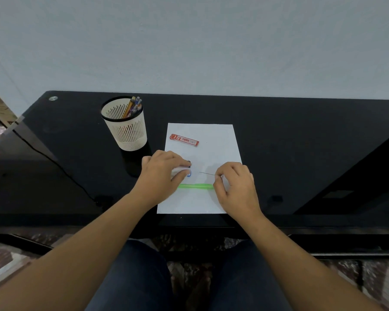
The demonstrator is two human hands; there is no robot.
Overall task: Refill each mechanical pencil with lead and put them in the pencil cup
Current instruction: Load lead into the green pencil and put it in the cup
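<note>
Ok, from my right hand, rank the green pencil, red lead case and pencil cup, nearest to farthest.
1. Green mechanical pencil, on the paper, its end by the right hand.
2. Red lead case, farther up the paper.
3. Pencil cup, off the paper, far left.

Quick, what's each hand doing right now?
Left hand: grips a white, blue-tipped mechanical pencil.
Right hand: pinches a thin dark lead stick.

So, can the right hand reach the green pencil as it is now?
Probably yes: the green pencil lies uncovered on the paper, its end at the right hand, though that hand pinches a thin lead.
</note>
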